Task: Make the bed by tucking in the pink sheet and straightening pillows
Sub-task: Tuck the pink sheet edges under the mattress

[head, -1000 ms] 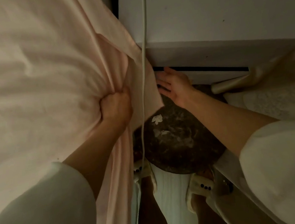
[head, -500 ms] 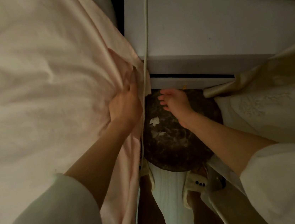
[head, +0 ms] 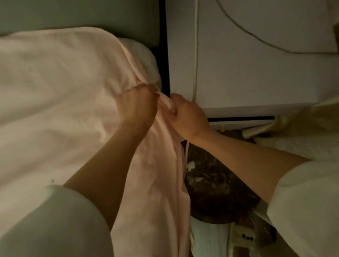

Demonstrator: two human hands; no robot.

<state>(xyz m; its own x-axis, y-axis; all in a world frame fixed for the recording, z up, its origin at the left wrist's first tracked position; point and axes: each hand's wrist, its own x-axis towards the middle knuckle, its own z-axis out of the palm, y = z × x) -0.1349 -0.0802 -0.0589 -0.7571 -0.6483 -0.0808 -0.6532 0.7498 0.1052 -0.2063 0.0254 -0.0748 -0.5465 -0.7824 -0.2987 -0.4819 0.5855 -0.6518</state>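
Note:
The pink sheet (head: pixel 38 97) covers the bed on the left and hangs down its right side. At the bed's top right corner a bit of white mattress (head: pixel 144 56) shows beside the sheet's edge. My left hand (head: pixel 138 106) grips the sheet's corner hem there. My right hand (head: pixel 186 115) pinches the same bunched corner from the right, close against the left hand. No pillow is in view.
A white nightstand (head: pixel 260 42) stands tight against the bed's right side, with a white cable (head: pixel 196 39) and a grey cord running over it. A grey headboard (head: pixel 64 8) lies at the top. Below the hands is a dark round rug (head: pixel 214 191). A cream curtain (head: pixel 323 120) hangs at right.
The view has tilted up toward the headboard. My right hand left the nightstand's front and came over to the sheet corner. My left hand shifted up along the sheet's edge to the corner.

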